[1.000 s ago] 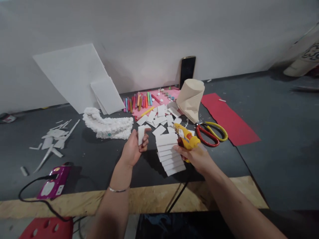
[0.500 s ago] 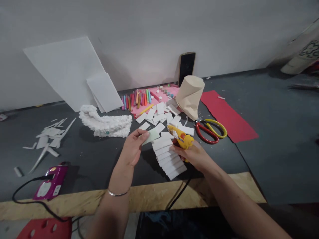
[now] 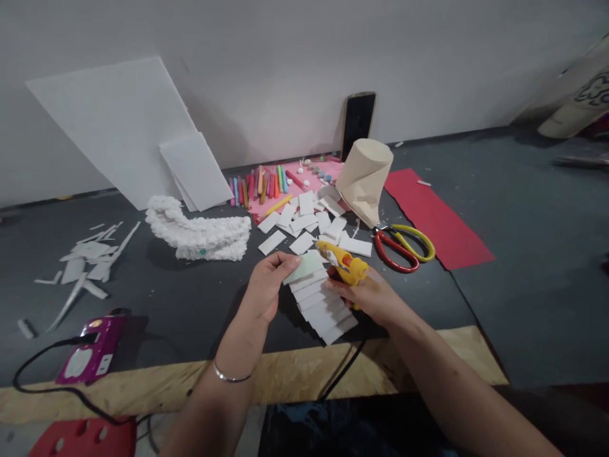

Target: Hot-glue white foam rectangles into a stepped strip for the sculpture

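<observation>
My left hand (image 3: 264, 287) pinches a small white foam rectangle (image 3: 304, 266) and holds it flat over the top of a stepped row of glued white rectangles (image 3: 323, 308) on the dark mat. My right hand (image 3: 373, 298) grips a yellow glue gun (image 3: 343, 261), its nozzle pointing left at the held piece. The gun's black cable (image 3: 343, 368) runs back over the chipboard edge. Loose white rectangles (image 3: 304, 223) lie scattered just beyond the hands.
A white fluffy curved model (image 3: 195, 231) lies left of centre. Red-and-yellow scissors (image 3: 402, 244), a beige paper roll (image 3: 364, 178), red sheet (image 3: 435, 216), coloured pens (image 3: 259, 184), a phone (image 3: 356, 120) and white boards (image 3: 118, 120) stand behind. White offcuts (image 3: 83, 266) and a purple device (image 3: 90, 349) lie left.
My left hand turned the white rectangle from upright to flat and brought it right, onto the top of the stepped row. The glue gun came closer to it.
</observation>
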A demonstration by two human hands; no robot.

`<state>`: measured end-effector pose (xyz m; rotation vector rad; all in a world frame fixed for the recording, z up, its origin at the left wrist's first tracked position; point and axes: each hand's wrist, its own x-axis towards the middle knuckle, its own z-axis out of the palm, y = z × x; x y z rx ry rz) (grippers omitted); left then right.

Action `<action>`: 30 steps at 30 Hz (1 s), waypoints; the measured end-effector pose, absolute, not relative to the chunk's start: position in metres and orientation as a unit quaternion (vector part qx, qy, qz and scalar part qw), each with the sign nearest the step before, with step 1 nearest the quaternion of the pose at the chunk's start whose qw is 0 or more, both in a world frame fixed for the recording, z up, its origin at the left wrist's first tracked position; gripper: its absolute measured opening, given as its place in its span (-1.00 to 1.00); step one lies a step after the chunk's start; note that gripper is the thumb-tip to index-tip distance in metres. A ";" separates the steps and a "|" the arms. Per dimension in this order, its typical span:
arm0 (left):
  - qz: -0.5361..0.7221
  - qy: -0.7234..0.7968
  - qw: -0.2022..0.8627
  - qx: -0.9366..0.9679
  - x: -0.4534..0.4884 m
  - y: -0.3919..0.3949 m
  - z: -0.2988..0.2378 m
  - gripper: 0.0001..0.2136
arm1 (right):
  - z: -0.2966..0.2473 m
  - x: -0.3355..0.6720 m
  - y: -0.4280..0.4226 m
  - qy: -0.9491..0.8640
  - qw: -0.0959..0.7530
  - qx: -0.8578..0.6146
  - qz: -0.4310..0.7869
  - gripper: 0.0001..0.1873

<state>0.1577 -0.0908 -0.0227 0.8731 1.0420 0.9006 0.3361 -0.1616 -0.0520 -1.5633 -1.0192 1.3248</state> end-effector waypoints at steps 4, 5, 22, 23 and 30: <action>0.472 0.464 0.655 0.364 0.154 -0.085 -0.019 -0.66 | -0.054 0.337 -0.161 -0.389 0.418 -0.623 0.535 -0.70; 0.496 0.464 0.642 0.356 0.151 -0.083 -0.017 -0.65 | -0.054 0.337 -0.161 -0.388 0.418 -0.622 0.536 -0.70; 0.450 0.329 0.758 0.337 0.124 -0.074 -0.002 -0.75 | -0.043 0.336 -0.161 -0.339 0.430 -0.620 0.561 -0.66; 0.440 0.325 0.768 0.332 0.125 -0.074 -0.002 -0.73 | -0.043 0.336 -0.161 -0.341 0.432 -0.619 0.560 -0.67; 0.445 0.384 0.720 0.370 0.132 -0.075 -0.009 -0.56 | -0.041 0.336 -0.161 -0.350 0.432 -0.615 0.560 -0.69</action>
